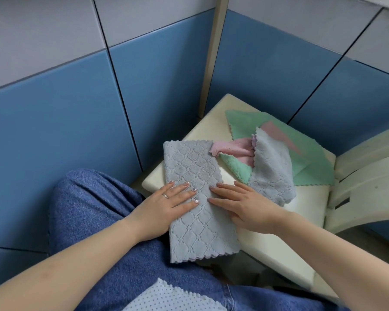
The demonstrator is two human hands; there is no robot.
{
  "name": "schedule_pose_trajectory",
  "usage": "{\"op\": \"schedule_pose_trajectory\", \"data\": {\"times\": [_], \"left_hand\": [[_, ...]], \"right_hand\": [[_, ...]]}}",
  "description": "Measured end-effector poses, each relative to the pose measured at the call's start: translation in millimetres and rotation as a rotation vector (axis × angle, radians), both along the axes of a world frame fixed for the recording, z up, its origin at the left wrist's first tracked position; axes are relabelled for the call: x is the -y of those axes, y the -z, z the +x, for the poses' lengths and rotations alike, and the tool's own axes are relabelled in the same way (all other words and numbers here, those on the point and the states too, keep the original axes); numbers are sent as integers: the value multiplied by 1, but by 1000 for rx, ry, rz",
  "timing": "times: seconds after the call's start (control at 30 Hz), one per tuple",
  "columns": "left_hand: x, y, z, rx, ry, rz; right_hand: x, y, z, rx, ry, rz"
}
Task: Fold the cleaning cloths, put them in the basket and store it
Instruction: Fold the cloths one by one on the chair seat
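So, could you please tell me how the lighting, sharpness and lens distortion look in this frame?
Head view: soft, even light, with faint shadows under both hands on the grey cloth; cloth texture sharp; wide-angle lens bows the wall tile seams.

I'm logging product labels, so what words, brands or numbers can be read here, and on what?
None: no readable text shows.
The grey cloth under the left hand and right hand bears only a stitched diamond pattern.
The green cloth and pink cloth show no tag.
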State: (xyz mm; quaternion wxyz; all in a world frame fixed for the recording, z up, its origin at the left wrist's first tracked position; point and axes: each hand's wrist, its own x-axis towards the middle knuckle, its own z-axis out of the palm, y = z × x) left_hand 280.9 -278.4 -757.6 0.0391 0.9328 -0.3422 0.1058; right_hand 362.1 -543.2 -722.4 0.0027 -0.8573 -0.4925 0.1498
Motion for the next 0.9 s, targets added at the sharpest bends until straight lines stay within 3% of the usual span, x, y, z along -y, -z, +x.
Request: {"op": "schedule_pose_trajectory", "data": {"times": [0.07,0.17,0.33,0.4,0.53,0.63,0.77,0.9], "left_hand": [[-1,-3,2,-100,-14,-74],[-3,-5,4,-370,-102,-332],[3,-17,9,-458,-346,-632],[4,-20,12,-547,-441,-688],[0,-21,12,-723,-598,-862],[-3,-21,10,-716,-675,-969],[-5,-22,6,-711,-691,-1166],[-6,-20,8,-709,-778,-1169]], "right_hand": [[3,0,0,-1,9,4],[7,3,-5,-2,19,28],[7,11,-19,-28,74,161],[1,17,-25,-33,184,313],[-27,12,-35,-249,611,803],[-46,3,-28,-326,819,1021],[-58,0,-8,-364,909,960],[-64,7,11,-391,1031,782]]}}
